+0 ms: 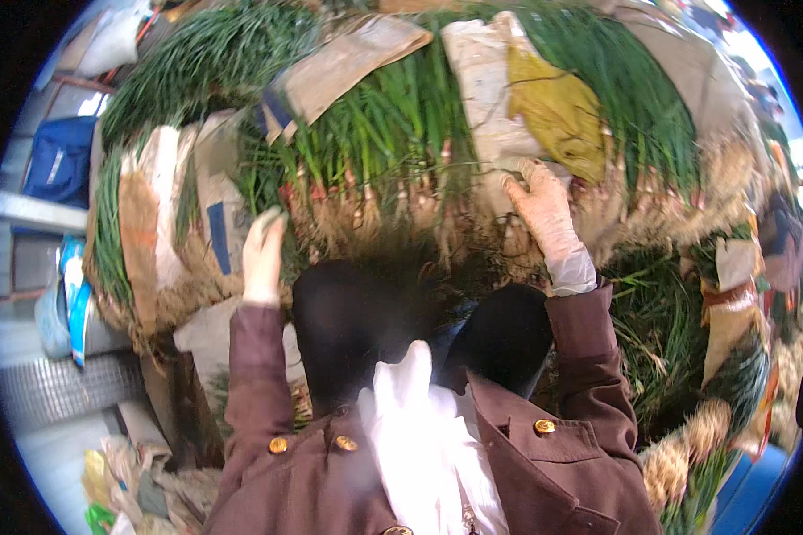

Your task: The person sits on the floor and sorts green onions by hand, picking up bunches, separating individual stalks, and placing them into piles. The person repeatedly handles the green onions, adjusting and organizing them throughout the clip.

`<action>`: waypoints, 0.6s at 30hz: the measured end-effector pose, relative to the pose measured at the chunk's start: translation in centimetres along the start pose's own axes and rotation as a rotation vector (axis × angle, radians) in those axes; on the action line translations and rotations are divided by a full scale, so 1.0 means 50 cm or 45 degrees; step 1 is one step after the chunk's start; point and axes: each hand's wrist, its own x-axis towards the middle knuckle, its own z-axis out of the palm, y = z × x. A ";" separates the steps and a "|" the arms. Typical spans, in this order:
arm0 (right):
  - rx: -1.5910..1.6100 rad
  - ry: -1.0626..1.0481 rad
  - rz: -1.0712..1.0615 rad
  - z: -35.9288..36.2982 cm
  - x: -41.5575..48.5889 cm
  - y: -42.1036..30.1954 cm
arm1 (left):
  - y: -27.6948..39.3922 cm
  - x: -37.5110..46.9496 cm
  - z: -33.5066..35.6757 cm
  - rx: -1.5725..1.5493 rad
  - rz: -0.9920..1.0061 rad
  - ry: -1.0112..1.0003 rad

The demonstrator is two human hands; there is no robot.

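A row of green onions [401,107] with pale stems and long roots lies before me, its green leaves pointing away. At its left edge is my left hand [264,251], blurred, the fingers close together beside the leaves and stems. My right hand [542,207], in a thin translucent glove, is over the lower end of a white sack strip [472,87]. Its thumb and fingertips are near a thin strand that runs left over the stems. Whether either hand grips anything is not clear. A crumpled yellow plastic sheet [555,107] lies just beyond the right hand.
More green onions [629,93] lie to the right, under beige sacking [682,53]. A folded sack piece [354,67] crosses the leaves. Loose greens [649,328] lie low at right. At left are a blue bag [60,160] and a grey mesh crate [70,388].
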 end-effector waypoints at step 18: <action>-0.095 -0.009 0.012 0.252 0.215 -0.038 | -0.047 0.273 0.217 0.868 -0.348 0.137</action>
